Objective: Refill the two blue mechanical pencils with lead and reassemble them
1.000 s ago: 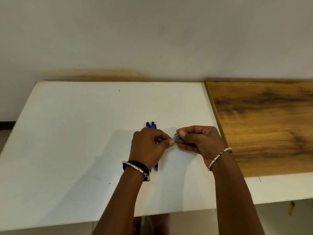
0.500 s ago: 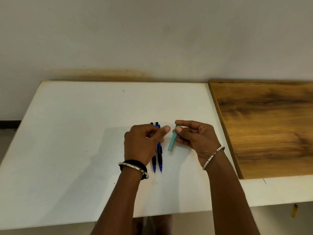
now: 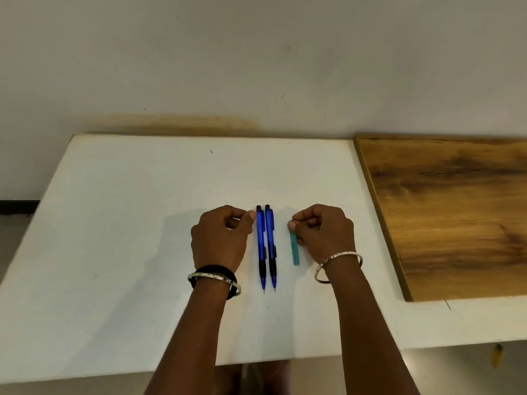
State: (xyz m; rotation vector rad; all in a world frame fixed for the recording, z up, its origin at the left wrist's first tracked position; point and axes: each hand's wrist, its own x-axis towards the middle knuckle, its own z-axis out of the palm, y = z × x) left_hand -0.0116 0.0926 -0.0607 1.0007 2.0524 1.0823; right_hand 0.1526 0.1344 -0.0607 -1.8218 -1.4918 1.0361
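Even soft light; faint shadows; edges bowed.

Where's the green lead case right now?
In the head view the green lead case lies on the white table, just right of the two blue pencils, with the right hand touching its far end.

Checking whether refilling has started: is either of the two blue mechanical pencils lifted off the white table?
No, both blue mechanical pencils lie side by side on the white table, between the hands.
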